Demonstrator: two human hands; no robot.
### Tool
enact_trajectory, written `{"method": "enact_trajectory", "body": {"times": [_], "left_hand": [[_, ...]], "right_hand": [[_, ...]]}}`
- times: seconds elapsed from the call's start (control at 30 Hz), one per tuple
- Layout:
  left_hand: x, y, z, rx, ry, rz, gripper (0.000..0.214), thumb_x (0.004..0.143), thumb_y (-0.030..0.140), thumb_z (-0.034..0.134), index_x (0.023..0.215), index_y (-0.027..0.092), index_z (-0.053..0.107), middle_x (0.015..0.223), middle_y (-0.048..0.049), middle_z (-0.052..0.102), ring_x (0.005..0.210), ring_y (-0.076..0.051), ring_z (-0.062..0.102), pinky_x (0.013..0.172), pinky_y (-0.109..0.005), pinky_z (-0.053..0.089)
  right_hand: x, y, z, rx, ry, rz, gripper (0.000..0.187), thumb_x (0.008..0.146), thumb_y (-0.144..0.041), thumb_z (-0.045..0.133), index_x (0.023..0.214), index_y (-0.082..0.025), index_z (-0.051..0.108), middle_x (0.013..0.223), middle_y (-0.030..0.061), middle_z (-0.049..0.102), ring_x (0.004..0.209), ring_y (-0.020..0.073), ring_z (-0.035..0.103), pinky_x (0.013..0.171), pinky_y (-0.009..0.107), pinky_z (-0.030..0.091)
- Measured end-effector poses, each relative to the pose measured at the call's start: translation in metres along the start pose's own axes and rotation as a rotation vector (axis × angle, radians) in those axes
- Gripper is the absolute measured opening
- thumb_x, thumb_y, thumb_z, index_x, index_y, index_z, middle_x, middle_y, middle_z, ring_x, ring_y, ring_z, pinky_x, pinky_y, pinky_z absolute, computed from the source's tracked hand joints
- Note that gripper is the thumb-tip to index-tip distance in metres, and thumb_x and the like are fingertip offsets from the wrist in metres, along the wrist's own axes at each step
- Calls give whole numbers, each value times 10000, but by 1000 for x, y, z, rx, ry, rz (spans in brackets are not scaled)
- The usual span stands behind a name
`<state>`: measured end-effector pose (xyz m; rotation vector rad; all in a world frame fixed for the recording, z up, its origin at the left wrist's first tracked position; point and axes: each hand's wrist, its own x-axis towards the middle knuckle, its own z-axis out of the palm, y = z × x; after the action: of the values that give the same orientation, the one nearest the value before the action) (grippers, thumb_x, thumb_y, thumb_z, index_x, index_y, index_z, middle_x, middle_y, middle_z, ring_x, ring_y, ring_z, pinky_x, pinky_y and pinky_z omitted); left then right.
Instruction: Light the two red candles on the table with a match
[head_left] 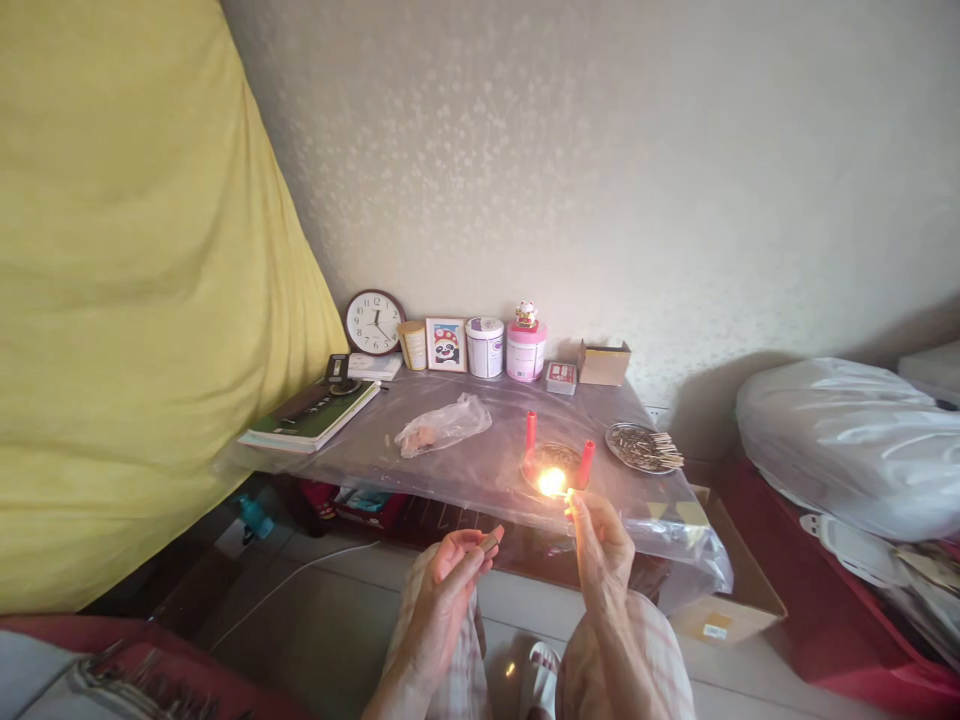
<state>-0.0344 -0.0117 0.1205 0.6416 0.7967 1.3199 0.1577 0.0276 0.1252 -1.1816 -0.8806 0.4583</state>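
Observation:
My right hand (600, 545) pinches a burning match (568, 493); its bright flame (553, 482) glows just in front of the table's near edge. My left hand (454, 565) is curled around a small matchbox (491, 541), held lower and to the left of the flame. Two red candles stand on the low table: one upright (530, 431) behind the flame, one (586, 463) leaning just right of it, beside a small round glass dish (551, 462). Neither candle wick shows a flame of its own.
The low table (390, 455) is wrapped in clear plastic. It carries a metal plate of matchsticks (642, 447), a plastic bag (444, 425), books (311, 415), a clock (373, 322), tins (485, 346) and a small box (604, 362). Yellow cloth hangs left; bundles lie right.

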Motion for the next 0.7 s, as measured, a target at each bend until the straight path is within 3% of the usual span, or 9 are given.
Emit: {"method": "enact_trajectory", "body": {"times": [0.27,0.7], "left_hand": [[0,0,-1,11,14,-4,367,738,463,899,951,197,762,1206,-144,806,1122,-279,700,1066,-436,454],[-1,-1,-2,64,42,-7,398,726,502,891,959,200,777,1021,-76,783,1062,-249,663,987,-375,471]], "right_hand": [[6,-16,0,64,13,81,358,754,-562,809,769,-209,752,632,-8,671,611,177,628,569,291,510],[13,-26,5,294,-6,218,429,591,-548,947,759,-201,758,723,-5,732,642,147,669,689,295,552]]}}
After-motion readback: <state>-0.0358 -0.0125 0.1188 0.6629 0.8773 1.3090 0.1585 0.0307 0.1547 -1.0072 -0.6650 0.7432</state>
